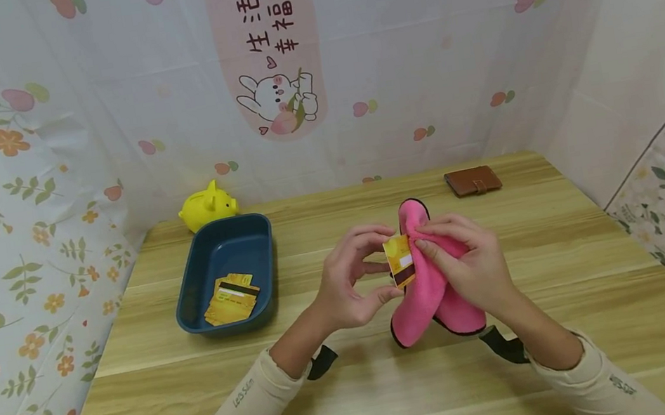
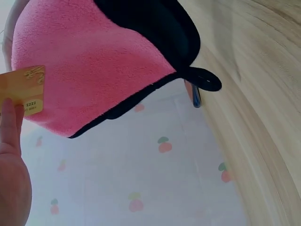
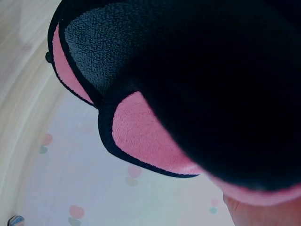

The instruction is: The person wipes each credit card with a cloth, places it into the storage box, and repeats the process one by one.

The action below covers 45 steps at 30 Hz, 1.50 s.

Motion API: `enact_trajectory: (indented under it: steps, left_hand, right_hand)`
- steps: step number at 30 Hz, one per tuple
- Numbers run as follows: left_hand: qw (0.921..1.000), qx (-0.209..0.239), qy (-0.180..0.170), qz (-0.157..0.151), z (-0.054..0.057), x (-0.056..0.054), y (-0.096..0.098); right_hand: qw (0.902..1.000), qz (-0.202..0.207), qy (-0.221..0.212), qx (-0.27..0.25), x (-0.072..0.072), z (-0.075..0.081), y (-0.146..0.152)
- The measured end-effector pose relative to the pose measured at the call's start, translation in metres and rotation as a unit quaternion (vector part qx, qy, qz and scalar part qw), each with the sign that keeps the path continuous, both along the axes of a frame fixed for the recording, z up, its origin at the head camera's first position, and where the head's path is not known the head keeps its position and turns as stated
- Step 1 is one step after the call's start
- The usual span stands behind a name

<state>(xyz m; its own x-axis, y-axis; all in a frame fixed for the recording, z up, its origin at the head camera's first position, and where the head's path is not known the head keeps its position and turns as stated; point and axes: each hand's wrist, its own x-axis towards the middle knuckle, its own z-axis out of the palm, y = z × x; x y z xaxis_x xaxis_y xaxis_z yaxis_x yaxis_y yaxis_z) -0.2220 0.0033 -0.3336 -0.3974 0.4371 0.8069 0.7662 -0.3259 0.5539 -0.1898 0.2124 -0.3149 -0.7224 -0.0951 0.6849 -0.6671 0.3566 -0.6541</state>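
Observation:
My left hand (image 1: pixel 352 279) holds a yellow-gold bank card (image 1: pixel 400 262) at its edges, thumb below and fingers above. A dark stripe crosses the card's lower part in the head view. Beside it, my right hand (image 1: pixel 471 266) pinches a pink cloth (image 1: pixel 424 294) with dark edging, which hangs in folds. The card overlaps the cloth in the head view. In the left wrist view, the cloth (image 2: pixel 94 70) shows a fuzzy pink face and a black loop at one corner. Its dark grey side (image 3: pixel 103 47) fills much of the right wrist view, hiding most of that hand.
At the left stands a dark blue bin (image 1: pixel 182 299) with several gold cards (image 1: pixel 234 303) piled inside. Behind it is a yellow piggy bank (image 1: pixel 205 208). A brown wallet (image 1: pixel 473 181) lies at the back right of the wooden table (image 1: pixel 360 402). Patterned curtains hang behind and at the sides.

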Motion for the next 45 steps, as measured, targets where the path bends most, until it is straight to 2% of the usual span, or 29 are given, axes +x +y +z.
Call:
enact_trajectory:
  steps: [4,9,20,26,30,37,40,45]
  left_hand:
    - [0.9997,0.022,0.000,-0.004,0.000,-0.003,-0.001]
    - [0.9993,0.038,0.001,0.005,0.002,-0.004,-0.001]
    - [0.9939,0.102,0.004,0.041,0.007,-0.011,0.001]
    - [0.9882,0.133,-0.001,0.076,0.007,-0.013,0.002]
    - [0.9847,0.145,-0.018,0.094,0.008,-0.014,0.002]
    - [0.9804,0.168,-0.066,0.079,0.006,-0.015,0.002]
    - [0.9788,0.163,-0.065,0.106,0.006,-0.015,0.000]
    - [0.9756,0.152,-0.038,0.154,0.005,-0.017,-0.002]
  right_hand:
    - [1.0000,-0.003,-0.005,-0.005,-0.001,0.000,0.000]
    - [0.9999,-0.004,-0.005,-0.012,-0.003,-0.001,0.000]
    - [0.9999,-0.005,-0.004,-0.010,-0.002,-0.002,-0.001]
    - [0.9999,-0.005,0.008,-0.014,-0.002,0.000,-0.002]
    - [0.9998,-0.003,0.012,-0.018,-0.003,0.000,-0.002]
    - [0.9996,0.010,0.000,-0.026,-0.001,0.000,-0.001]
    - [0.9995,0.008,-0.006,-0.029,-0.001,0.000,0.000]
    - [0.9995,0.003,0.002,-0.031,0.000,0.000,0.001]
